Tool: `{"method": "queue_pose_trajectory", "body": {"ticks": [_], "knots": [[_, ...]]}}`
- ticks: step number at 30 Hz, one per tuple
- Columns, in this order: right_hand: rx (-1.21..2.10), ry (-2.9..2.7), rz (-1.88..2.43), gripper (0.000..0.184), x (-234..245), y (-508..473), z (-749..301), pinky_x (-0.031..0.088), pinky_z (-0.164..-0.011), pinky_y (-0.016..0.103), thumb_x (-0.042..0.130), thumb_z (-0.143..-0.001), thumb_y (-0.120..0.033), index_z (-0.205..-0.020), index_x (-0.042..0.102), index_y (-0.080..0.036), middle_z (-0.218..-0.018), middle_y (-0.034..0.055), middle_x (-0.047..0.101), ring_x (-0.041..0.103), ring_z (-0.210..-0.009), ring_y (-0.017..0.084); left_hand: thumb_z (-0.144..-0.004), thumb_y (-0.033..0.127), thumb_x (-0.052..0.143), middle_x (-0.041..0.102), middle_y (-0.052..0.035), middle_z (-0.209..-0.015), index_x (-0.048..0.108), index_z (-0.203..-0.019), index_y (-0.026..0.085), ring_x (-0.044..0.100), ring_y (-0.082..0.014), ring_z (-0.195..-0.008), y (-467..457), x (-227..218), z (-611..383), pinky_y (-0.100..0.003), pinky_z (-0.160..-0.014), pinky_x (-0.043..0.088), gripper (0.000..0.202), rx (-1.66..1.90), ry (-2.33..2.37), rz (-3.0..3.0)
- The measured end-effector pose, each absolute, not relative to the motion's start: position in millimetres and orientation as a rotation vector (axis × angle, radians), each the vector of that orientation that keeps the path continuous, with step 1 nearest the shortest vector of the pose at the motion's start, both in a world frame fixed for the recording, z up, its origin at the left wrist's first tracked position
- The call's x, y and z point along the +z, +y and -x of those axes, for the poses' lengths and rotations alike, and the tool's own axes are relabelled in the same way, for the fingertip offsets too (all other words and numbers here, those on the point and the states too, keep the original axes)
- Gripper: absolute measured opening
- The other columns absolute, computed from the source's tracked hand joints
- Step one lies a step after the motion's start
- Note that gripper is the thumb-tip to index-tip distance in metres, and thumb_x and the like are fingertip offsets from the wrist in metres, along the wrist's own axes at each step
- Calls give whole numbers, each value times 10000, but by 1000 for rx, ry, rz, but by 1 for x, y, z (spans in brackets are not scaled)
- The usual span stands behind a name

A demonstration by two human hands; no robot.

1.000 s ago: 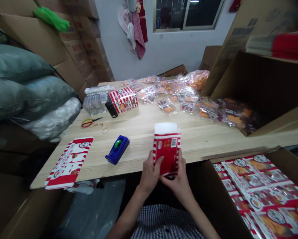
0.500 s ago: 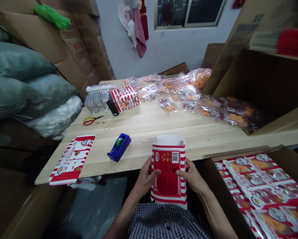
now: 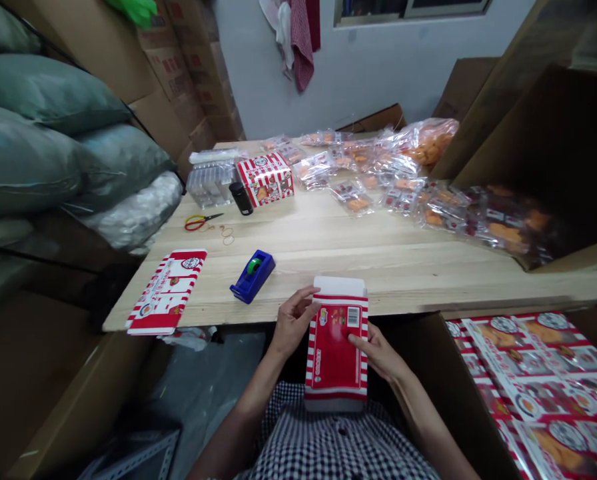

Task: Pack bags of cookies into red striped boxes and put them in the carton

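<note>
A red-and-white striped cardboard box (image 3: 336, 350) is held over my lap, just off the table's front edge, with its plain white flap pointing away from me. My left hand (image 3: 294, 321) grips its upper left edge, thumb and fingers near the flap. On the other side, my right hand (image 3: 378, 351) holds the right edge, thumb lying on the printed face. A blue tape dispenser (image 3: 253, 276) with a green core stands on the table ahead and to the left. Farther left lies a flat striped carton (image 3: 168, 292).
Red-handled scissors (image 3: 198, 221), a black bottle (image 3: 241, 199), an assembled striped box (image 3: 266, 180) and clear plastic trays (image 3: 212, 179) stand at the back left. Clear packets with orange items (image 3: 352, 197) spread along the back. An open carton of packaged goods (image 3: 533, 373) is at my right.
My left hand has moved up the box's left edge toward the flap. The box is tilted differently and looks less bulged. The camera view has shifted, so the table appears farther right.
</note>
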State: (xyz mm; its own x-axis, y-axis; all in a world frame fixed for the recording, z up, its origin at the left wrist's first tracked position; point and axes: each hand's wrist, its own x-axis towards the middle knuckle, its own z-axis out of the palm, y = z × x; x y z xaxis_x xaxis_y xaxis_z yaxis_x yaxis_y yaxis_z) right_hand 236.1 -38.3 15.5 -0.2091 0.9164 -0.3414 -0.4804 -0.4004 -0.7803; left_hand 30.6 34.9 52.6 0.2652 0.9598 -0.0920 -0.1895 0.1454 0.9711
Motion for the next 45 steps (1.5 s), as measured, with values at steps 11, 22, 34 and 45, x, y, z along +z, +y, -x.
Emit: {"method": "queue_pose_trajectory", "body": {"ticks": [11, 22, 34, 45], "knots": [[1348, -734, 1087, 536, 38, -31, -230, 501, -997, 366, 729, -857, -374, -1361, 550, -340, -1341, 34, 646, 640, -1173, 232, -822, 366, 717, 727, -50, -913, 733, -953, 166, 643, -168, -803, 33, 33, -15, -246, -733, 491, 239, 1012, 1094, -1088], [1589, -602, 1101, 215, 31, -13, -246, 539, -698, 289, 799, -783, -398, -824, 735, -197, -805, 26, 745, 676, -705, 164, -853, 368, 679, 591, 16, -682, 620, -726, 149, 512, -111, -630, 25, 33, -24, -220, -623, 405, 260, 966, 1029, -1099], [1675, -475, 1079, 330, 10, 20, -244, 594, -767, 430, 817, -699, -367, -986, 689, -265, -930, 42, 780, 741, -907, 299, -680, 284, 760, 698, -1, -755, 590, -1101, 168, 639, -141, -582, 56, 19, -53, -269, -621, 502, 469, 967, 945, -544], [1667, -562, 1062, 288, 8, 7, -245, 562, -779, 331, 835, -716, -358, -943, 731, -213, -920, 37, 782, 730, -796, 201, -669, 156, 643, 710, -103, -1215, 761, -818, 148, 683, -243, -1001, 48, 18, -46, -314, -818, 510, 190, 1002, 933, -694]]}}
